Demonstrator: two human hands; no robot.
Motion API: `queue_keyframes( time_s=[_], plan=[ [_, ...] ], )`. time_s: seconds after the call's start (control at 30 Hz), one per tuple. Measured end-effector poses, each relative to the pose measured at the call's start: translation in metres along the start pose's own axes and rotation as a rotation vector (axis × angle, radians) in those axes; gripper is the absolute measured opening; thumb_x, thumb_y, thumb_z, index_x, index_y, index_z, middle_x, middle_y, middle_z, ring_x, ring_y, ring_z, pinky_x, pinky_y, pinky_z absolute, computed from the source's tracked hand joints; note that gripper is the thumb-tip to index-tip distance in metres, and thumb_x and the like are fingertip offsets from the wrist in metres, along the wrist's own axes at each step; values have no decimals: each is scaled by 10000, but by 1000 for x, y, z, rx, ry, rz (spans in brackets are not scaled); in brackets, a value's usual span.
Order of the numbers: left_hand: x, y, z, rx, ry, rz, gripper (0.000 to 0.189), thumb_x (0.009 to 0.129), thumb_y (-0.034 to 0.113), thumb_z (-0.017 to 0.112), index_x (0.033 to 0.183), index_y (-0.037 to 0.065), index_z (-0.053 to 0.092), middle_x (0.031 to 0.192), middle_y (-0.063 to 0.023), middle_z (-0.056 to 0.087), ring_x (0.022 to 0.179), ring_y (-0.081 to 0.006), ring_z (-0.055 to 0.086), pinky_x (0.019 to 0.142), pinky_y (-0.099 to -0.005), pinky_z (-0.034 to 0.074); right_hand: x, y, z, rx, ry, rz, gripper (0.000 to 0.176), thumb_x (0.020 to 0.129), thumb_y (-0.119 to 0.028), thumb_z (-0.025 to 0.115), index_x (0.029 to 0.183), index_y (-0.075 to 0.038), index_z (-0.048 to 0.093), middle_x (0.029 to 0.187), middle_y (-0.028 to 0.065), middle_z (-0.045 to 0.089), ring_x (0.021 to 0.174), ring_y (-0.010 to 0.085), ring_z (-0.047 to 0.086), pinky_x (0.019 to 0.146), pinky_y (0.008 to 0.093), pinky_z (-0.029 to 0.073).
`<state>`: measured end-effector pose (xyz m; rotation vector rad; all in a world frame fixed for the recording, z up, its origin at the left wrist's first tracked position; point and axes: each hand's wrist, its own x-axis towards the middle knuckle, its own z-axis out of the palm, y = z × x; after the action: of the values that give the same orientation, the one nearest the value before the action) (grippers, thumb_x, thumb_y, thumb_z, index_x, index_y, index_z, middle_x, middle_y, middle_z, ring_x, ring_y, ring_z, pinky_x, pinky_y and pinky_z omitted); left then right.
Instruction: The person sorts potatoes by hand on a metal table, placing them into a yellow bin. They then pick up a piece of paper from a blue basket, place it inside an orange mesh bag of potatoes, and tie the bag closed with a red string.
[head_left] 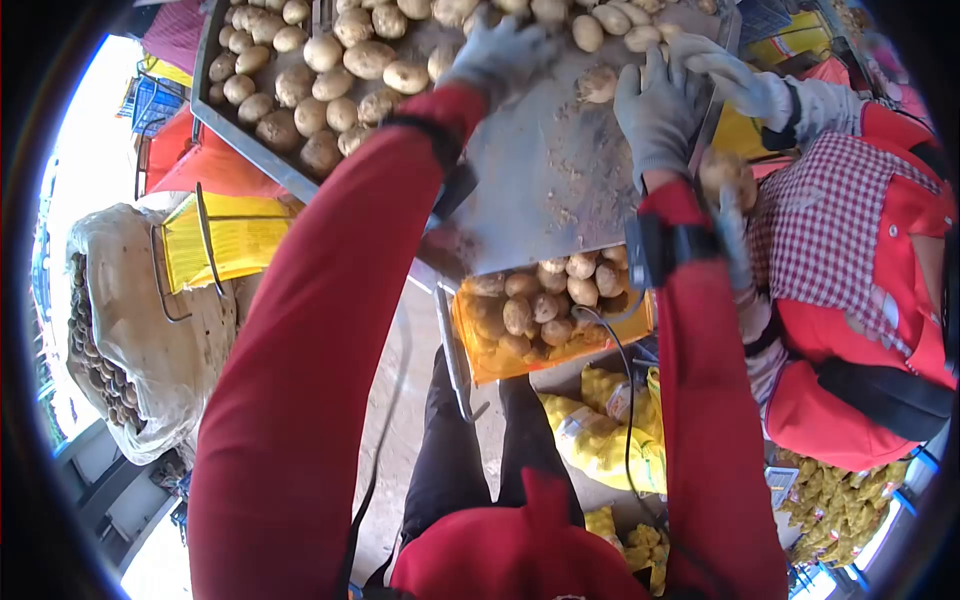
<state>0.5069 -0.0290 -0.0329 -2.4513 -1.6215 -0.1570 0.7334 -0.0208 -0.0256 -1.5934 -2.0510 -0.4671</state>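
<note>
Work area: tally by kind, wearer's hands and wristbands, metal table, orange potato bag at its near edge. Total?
Gloved hands: 2 (left hand, right hand)
Black wristbands: 2
Metal table: 1
Orange bag: 1
Total: 6
Potatoes left out: many, overlapping, some cut off.

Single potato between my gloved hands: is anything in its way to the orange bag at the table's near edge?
Only scattered dirt crumbs show on the metal tabletop between the potato and the orange bag. At the bag, a black cable crosses the view over its right side.
</note>
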Motion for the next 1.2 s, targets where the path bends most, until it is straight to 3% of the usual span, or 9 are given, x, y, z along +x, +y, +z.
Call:
queue_keyframes(
  time_s=[0.07,0.17,0.3,0.67,0.8,0.87,0.97,1.07,1.2],
  plan=[
    [18,-2,-7,-269,-69,-115,541,954,387,547,1462,201,531,1534,-58,481,1430,-424,382,1055,-789,326,-43,-30,-54,241,-77,-54,389,945,-271,604,1295,-102,626,1307,171,609,1253,411,539,1073,583,387],
    [-25,24,-29,-200,293,3,469,991,286,566,1453,203,553,1513,-85,519,1376,-367,485,1129,-547,364,-164,-63,-112,425,-227,-261,314,898,-140,667,1199,-52,656,1120,136,683,1058,331,657,950,472,512],
    [-151,63,-95,-490,156,-15,377,942,184,624,1303,82,662,1346,-153,636,1330,-413,531,1099,-507,418,-271,-108,-135,622,-432,3,310,821,-189,751,1091,-51,686,1096,117,687,1006,347,661,866,478,533],
    [-335,182,-78,-555,-190,-46,422,887,207,647,1290,87,680,1308,-148,662,1295,-322,575,1102,-486,436,-170,-59,-163,801,-1316,79,317,923,-355,655,1069,-80,710,1138,162,703,1042,335,676,912,433,524],
    [-316,204,-50,-558,-206,-92,499,934,270,625,1389,69,578,1391,-179,600,1327,-364,538,1136,-526,384,-141,-27,-147,1409,-673,201,197,971,-250,606,1070,-105,695,1136,112,710,1047,324,676,890,418,542],
    [-295,216,-42,-600,-191,-126,533,925,272,631,1412,69,551,1431,-164,576,1359,-353,509,1153,-509,364,-114,-30,-147,1717,-350,772,235,945,-254,643,1121,-102,679,1154,112,703,1052,333,672,896,414,543],
    [-268,215,-26,-614,-224,-57,514,944,295,616,1418,115,534,1451,-157,564,1339,-355,529,1110,-502,404,-181,3,-138,844,-766,395,357,898,-266,693,1204,-90,643,1248,131,660,1105,352,643,927,427,529],
    [-236,204,-8,-710,-361,-35,473,942,295,624,1398,185,570,1331,-133,634,1187,-319,615,986,-459,494,-262,7,-122,559,-629,-115,314,887,-204,688,1185,-104,679,1232,102,674,1074,307,662,927,442,538],
    [-224,198,30,-947,-586,-227,439,939,262,632,1377,263,628,1053,-96,729,796,-195,701,683,-357,574,-262,-2,-83,388,-529,-88,241,858,-266,719,1055,-127,710,1010,112,695,919,375,666,816,499,539]
  ],
)
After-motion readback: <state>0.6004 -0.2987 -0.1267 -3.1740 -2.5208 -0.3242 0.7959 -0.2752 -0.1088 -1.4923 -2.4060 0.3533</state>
